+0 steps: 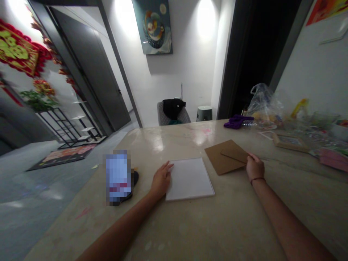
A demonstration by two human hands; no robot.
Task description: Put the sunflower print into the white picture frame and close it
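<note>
Left hand (162, 180): fingers extended, resting on left edge of one white pad (190, 180); pad near-square, near edge crosswise, no clear long axis. One blurred screen (118, 174) left of that hand. Right hand (255, 168) pinches right corner of one brown envelope (221, 162), set between the hands, right of pad; one corner points away, flap line slants toward the pinch, long axis uncertain. Beyond right hand: one wooden frame (290, 142), one purple cloth (236, 121).
</note>
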